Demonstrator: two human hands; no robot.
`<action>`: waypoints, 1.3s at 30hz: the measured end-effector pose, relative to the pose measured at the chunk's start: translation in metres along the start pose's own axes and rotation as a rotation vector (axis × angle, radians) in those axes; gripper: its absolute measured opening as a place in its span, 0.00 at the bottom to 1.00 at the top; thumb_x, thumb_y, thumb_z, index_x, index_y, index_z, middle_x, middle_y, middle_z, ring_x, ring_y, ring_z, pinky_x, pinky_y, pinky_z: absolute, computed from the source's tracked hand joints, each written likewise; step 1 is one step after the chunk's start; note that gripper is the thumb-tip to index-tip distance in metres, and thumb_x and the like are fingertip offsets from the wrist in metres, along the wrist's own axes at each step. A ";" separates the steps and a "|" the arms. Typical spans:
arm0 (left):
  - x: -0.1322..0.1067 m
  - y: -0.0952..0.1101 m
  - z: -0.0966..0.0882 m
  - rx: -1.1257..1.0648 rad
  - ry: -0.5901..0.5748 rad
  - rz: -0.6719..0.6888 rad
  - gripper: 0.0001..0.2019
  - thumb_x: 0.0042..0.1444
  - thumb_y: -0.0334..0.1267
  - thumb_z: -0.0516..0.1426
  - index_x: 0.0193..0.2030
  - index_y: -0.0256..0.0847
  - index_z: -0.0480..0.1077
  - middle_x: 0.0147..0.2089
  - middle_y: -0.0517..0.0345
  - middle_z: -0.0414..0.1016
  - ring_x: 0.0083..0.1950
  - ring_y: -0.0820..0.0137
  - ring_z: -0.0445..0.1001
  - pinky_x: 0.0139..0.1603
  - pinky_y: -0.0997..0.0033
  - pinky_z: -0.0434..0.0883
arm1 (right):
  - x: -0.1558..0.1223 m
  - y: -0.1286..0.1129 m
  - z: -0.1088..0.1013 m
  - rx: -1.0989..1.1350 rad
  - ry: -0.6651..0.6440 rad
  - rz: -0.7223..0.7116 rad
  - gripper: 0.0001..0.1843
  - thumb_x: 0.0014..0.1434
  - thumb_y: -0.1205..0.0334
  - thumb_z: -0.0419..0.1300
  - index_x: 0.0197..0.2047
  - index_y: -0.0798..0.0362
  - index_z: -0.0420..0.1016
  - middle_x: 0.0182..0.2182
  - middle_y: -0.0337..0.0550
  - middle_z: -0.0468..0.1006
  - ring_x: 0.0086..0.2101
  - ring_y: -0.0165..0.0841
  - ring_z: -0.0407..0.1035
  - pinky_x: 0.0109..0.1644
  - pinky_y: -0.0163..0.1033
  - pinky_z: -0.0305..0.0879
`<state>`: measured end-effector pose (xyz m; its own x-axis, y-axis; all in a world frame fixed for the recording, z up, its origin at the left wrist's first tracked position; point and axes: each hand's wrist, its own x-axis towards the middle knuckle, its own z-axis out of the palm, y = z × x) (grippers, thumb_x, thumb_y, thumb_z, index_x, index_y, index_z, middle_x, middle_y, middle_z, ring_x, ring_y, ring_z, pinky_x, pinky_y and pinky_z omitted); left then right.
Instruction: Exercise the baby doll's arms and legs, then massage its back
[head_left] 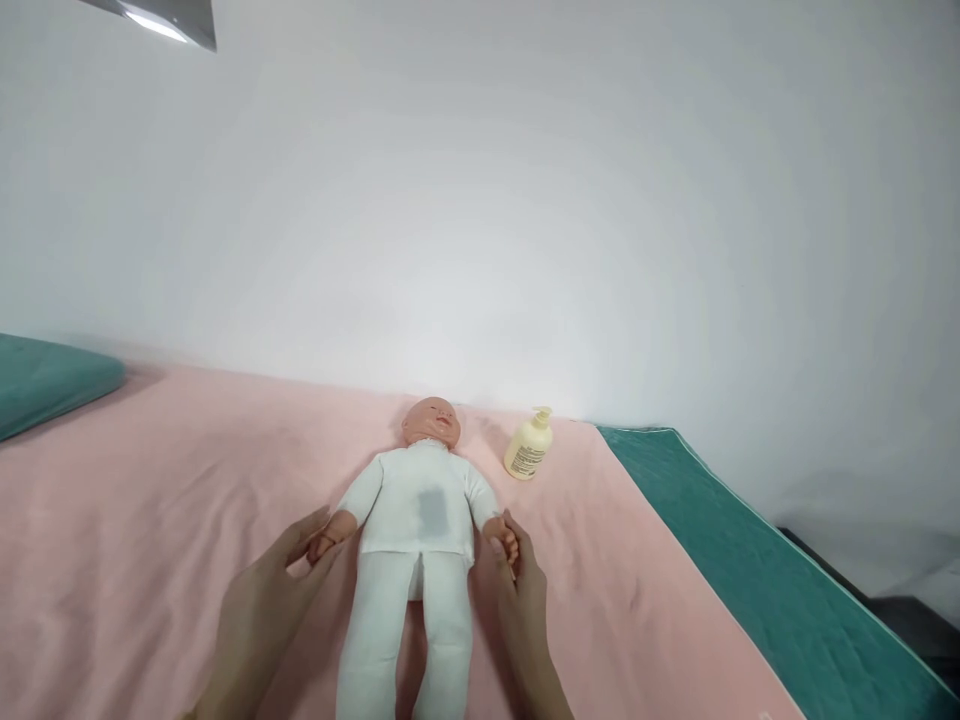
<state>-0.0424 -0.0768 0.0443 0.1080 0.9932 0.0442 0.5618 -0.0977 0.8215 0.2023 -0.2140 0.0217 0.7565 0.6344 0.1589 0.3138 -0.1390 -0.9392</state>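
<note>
A baby doll (pixel 397 500) with a white cloth body and a grey patch on its chest lies on its back on a pink sheet (pixel 225 450). Its head points toward the wall, and its feet run past the lower edge of the view. My left hand (pixel 274 585) has thumb and fingers closed around the doll's hand on the left side. On the other side, my right hand (pixel 521 590) grips the doll's other hand between thumb and fingers. To the right of the doll's head stands a pale yellow pump bottle (pixel 528 447) with printed text.
A green pillow or cushion (pixel 52 380) rests at the far left. Green bedding (pixel 720 530) shows along the right side of the sheet. Behind the bed rises a white wall (pixel 480 200). A grey lamp-like fixture (pixel 169 20) hangs at the upper left.
</note>
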 end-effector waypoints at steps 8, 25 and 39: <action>0.069 0.039 0.009 -0.270 0.135 0.113 0.20 0.58 0.48 0.59 0.57 0.52 0.72 0.56 0.62 0.78 0.56 0.58 0.77 0.49 0.64 0.73 | 0.083 -0.039 0.020 0.217 0.158 -0.169 0.25 0.63 0.42 0.54 0.52 0.53 0.74 0.53 0.52 0.79 0.55 0.42 0.73 0.57 0.46 0.69; 0.176 0.041 0.096 -0.566 -0.172 -0.110 0.27 0.54 0.60 0.62 0.38 0.32 0.78 0.39 0.47 0.81 0.40 0.62 0.75 0.35 0.71 0.69 | 0.223 0.026 0.092 0.179 -0.123 0.027 0.26 0.59 0.38 0.55 0.36 0.52 0.80 0.36 0.49 0.84 0.39 0.40 0.77 0.46 0.44 0.73; 0.156 0.050 0.094 -0.665 0.032 0.002 0.23 0.57 0.49 0.63 0.56 0.36 0.76 0.50 0.46 0.81 0.50 0.58 0.79 0.45 0.67 0.76 | 0.187 0.004 0.089 0.250 -0.074 -0.185 0.27 0.63 0.40 0.53 0.55 0.52 0.72 0.55 0.53 0.77 0.54 0.40 0.73 0.55 0.45 0.71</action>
<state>0.0794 0.0678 0.0386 0.0784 0.9954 0.0548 -0.0654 -0.0498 0.9966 0.2937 -0.0287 0.0209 0.6528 0.6867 0.3199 0.2847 0.1690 -0.9436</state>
